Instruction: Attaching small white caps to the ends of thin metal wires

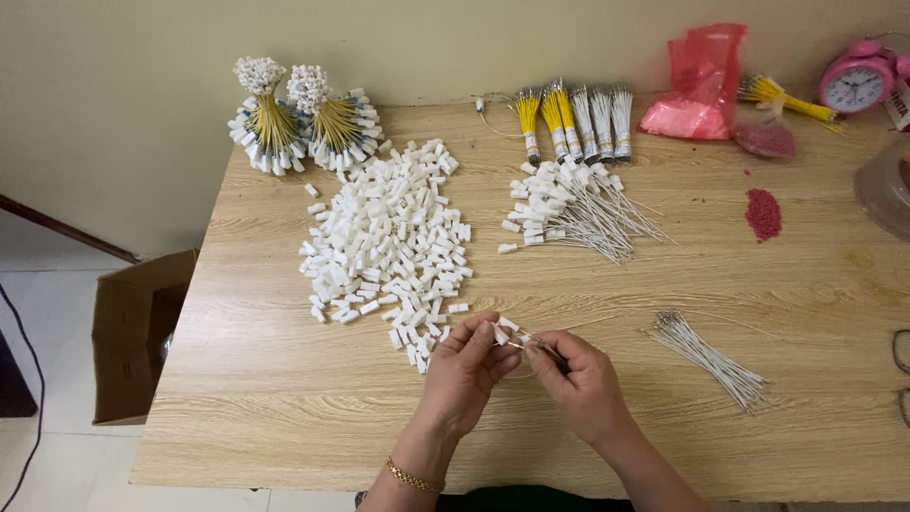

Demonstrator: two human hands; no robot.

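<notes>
Hands: both sit at 6 o'clock, closest to me. My left hand (464, 365) has its grip pinched shut on a small white cap (500, 332); my right hand (583, 384) has its grip closed on a thin white wire (534, 345), the tip meeting the cap.
Cap pile: loose white caps (389, 242) heaped at 11 o'clock from my hands, the nearest ones just beside my left fingers.
Bare wires: a small fan (706, 356) at 3 o'clock.
Finished wires: capped ones (569, 209) at 12 o'clock.
Bundles: tied wire bundles (578, 118) at the far edge of the desk (284, 398).
Risk, slip: I judge the cap could pop out of so small a pinch and vanish into the pile.
Risk, bend: pushing off-line could kink the wire.
Risk, scatter: my left wrist might sweep nearby caps about.
</notes>
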